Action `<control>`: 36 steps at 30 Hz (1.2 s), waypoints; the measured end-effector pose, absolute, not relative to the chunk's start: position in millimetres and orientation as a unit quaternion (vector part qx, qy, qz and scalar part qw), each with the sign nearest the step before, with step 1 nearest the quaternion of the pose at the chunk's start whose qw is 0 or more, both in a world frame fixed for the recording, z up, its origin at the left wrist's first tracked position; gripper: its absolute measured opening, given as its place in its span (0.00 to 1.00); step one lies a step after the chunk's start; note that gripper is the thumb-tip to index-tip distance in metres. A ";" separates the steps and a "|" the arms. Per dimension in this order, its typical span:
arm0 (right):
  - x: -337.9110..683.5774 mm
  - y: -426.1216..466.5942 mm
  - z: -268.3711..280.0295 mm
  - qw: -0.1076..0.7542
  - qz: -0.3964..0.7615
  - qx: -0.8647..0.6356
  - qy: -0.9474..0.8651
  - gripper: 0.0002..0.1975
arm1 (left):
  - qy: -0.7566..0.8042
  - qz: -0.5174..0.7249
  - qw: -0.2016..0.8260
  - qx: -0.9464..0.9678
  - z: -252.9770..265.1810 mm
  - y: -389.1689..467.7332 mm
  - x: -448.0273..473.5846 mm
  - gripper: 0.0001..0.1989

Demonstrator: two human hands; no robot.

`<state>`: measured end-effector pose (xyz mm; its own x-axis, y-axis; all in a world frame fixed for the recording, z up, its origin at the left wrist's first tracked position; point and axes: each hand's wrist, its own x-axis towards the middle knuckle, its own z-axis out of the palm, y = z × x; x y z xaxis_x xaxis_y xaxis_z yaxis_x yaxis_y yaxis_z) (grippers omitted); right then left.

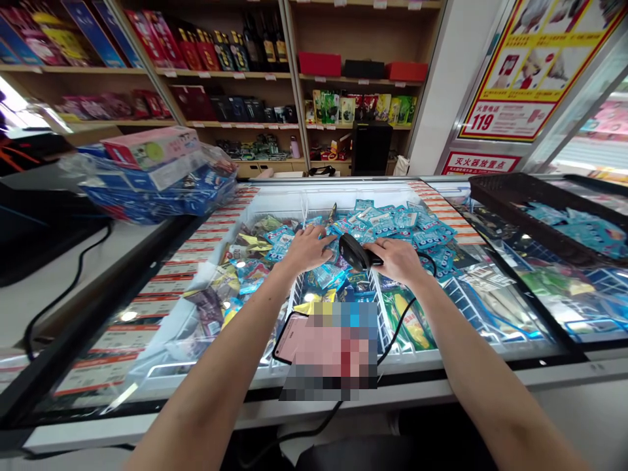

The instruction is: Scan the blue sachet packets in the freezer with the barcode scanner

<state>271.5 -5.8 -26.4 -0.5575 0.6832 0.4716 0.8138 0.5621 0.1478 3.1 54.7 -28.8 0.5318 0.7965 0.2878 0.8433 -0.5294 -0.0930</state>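
The head view is showing the scanner (353, 252) sitting just above the blue packets (387, 222), near the middle of the freezer (417, 394). The right hand (396, 258) is gripping its handle, fingers wrapped around it, and the scanner's head is pointing towards the other hand. The left hand (307, 248) is lying palm down among the packets, fingers a little spread; whether it is pinching one, I cannot tell.

The cable (403, 319) is looping past the right wrist and running down near the phone (294, 335) (part of that area is pixelated). A quick pull could be snagging it on the wrist or dragging the phone along. The packets are overlapping and looking slick, so a careless push could be sending some sliding, and glare or creased film could be spoiling a scan.

Farther out, boxes (152, 147) are piling up on the left, looking loosely stacked and easy to topple if knocked; a tray (493, 199) is resting on the right, and shelves (338, 39) are standing behind.
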 end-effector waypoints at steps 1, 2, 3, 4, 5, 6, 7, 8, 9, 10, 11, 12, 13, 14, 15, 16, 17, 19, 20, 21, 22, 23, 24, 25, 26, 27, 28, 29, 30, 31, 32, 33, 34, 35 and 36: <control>271.5 -6.0 -26.5 0.184 -0.177 -0.433 -0.864 0.19 | -0.475 -0.103 0.102 -0.868 -27.8 52.3 2.0 0.23; 271.4 -6.2 -26.7 0.185 -0.177 -0.434 -0.864 0.19 | -0.478 -0.100 0.089 -0.868 -27.4 50.5 0.5 0.24; 271.3 -6.4 -26.8 0.186 -0.176 -0.434 -0.864 0.18 | -0.481 -0.099 0.074 -0.868 -27.7 49.1 -1.2 0.25; 271.2 -6.5 -26.9 0.186 -0.176 -0.435 -0.863 0.18 | -0.483 -0.101 0.060 -0.868 -28.5 48.1 -3.1 0.27; 271.1 -6.6 -27.0 0.187 -0.176 -0.436 -0.862 0.18 | -0.485 -0.110 0.050 -0.866 -30.0 47.5 -5.2 0.28; 271.0 -6.6 -27.2 0.188 -0.176 -0.437 -0.862 0.18 | -0.488 -0.127 0.046 -0.863 -32.0 47.3 -7.4 0.30; 271.0 -6.6 -27.3 0.188 -0.177 -0.437 -0.861 0.18 | -0.492 -0.152 0.044 -0.856 -34.5 47.3 -9.8 0.31; 270.9 -6.5 -27.4 0.187 -0.177 -0.438 -0.861 0.18 | -0.497 -0.183 0.043 -0.847 -37.4 47.7 -12.3 0.32; 270.9 -6.3 -27.5 0.186 -0.176 -0.438 -0.862 0.18 | -0.508 -0.219 0.037 -0.832 -40.5 48.3 -15.1 0.33; 270.8 -6.2 -27.7 0.184 -0.176 -0.439 -0.862 0.18 | -0.525 -0.260 0.028 -0.810 -43.7 49.1 -18.0 0.34; 270.6 -6.1 -27.8 0.182 -0.175 -0.440 -0.862 0.19 | -0.541 -0.303 0.014 -0.785 -46.7 50.1 -21.1 0.33; 270.4 -6.2 -27.8 0.181 -0.174 -0.442 -0.861 0.19 | -0.554 -0.351 0.000 -0.755 -49.5 51.3 -24.2 0.31; 270.1 -6.4 -27.7 0.179 -0.174 -0.444 -0.861 0.19 | -0.559 -0.395 -0.017 -0.729 -51.9 52.5 -27.2 0.29; 269.6 -6.7 -27.5 0.178 -0.173 -0.446 -0.860 0.19 | -0.558 -0.438 -0.040 -0.704 -53.9 53.8 -30.1 0.28; 269.1 -7.2 -27.2 0.177 -0.173 -0.447 -0.860 0.19 | -0.552 -0.478 -0.068 -0.680 -55.5 55.1 -32.6 0.27; 268.6 -7.8 -26.9 0.175 -0.173 -0.448 -0.860 0.19 | -0.542 -0.514 -0.099 -0.658 -56.8 56.4 -34.6 0.27; 268.1 -8.5 -26.6 0.174 -0.173 -0.447 -0.860 0.18 | -0.531 -0.545 -0.127 -0.636 -57.7 57.6 -36.0 0.27; 267.4 -9.6 -26.2 0.171 -0.173 -0.446 -0.861 0.18 | -0.515 -0.592 -0.162 -0.599 -58.7 59.6 -37.2 0.26; 267.2 -10.0 -26.1 0.171 -0.173 -0.445 -0.862 0.18 | -0.509 -0.607 -0.170 -0.587 -58.6 60.2 -37.1 0.26; 267.0 -10.2 -26.3 0.171 -0.174 -0.444 -0.862 0.18 | -0.504 -0.616 -0.174 -0.580 -58.1 60.3 -36.5 0.25; 267.0 -10.3 -26.5 0.172 -0.174 -0.443 -0.862 0.18 | -0.499 -0.620 -0.179 -0.577 -57.1 60.0 -35.7 0.24; 266.9 -10.3 -26.8 0.174 -0.174 -0.443 -0.862 0.18 | -0.497 -0.620 -0.184 -0.578 -55.7 59.2 -34.7 0.23; 266.9 -10.2 -27.2 0.177 -0.174 -0.443 -0.861 0.18 | -0.496 -0.618 -0.189 -0.581 -54.0 58.0 -33.6 0.23; 266.7 -10.2 -27.5 0.180 -0.174 -0.443 -0.861 0.18 | -0.497 -0.615 -0.190 -0.583 -52.2 56.7 -32.5 0.22; 266.5 -10.2 -27.7 0.184 -0.174 -0.443 -0.860 0.18 | -0.498 -0.614 -0.188 -0.583 -50.5 55.3 -31.5 0.22; 266.3 -10.3 -27.8 0.186 -0.174 -0.443 -0.859 0.18 | -0.498 -0.616 -0.187 -0.581 -49.2 54.2 -30.5 0.21; 265.9 -10.6 -27.7 0.188 -0.174 -0.442 -0.859 0.18 | -0.496 -0.620 -0.189 -0.577 -48.4 53.6 -29.8 0.21; 265.4 -10.9 -27.6 0.188 -0.175 -0.441 -0.860 0.18 | -0.493 -0.625 -0.195 -0.573 -48.3 53.4 -29.2 0.21; 264.8 -11.3 -27.3 0.187 -0.175 -0.439 -0.861 0.18 | -0.489 -0.627 -0.204 -0.571 -48.8 53.9 -28.8 0.21; 264.2 -11.7 -27.0 0.186 -0.175 -0.437 -0.862 0.19 | -0.484 -0.627 -0.216 -0.571 -49.8 54.8 -28.5 0.21; 263.6 -12.0 -26.7 0.185 -0.175 -0.435 -0.864 0.19 | -0.478 -0.625 -0.229 -0.572 -51.2 56.0 -28.5 0.22; 262.9 -12.2 -26.4 0.184 -0.176 -0.434 -0.864 0.19 | -0.473 -0.622 -0.241 -0.576 -52.7 57.4 -28.5 0.22; 262.4 -12.4 -26.1 0.183 -0.176 -0.433 -0.865 0.19 | -0.467 -0.616 -0.250 -0.583 -54.2 58.6 -28.7 0.24; 261.9 -12.5 -25.8 0.184 -0.177 -0.433 -0.864 0.19 | -0.462 -0.609 -0.257 -0.592 -55.3 59.5 -28.9 0.25; 261.5 -12.5 -25.6 0.184 -0.179 -0.433 -0.864 0.18 | -0.458 -0.600 -0.261 -0.602 -56.0 60.0 -29.0 0.27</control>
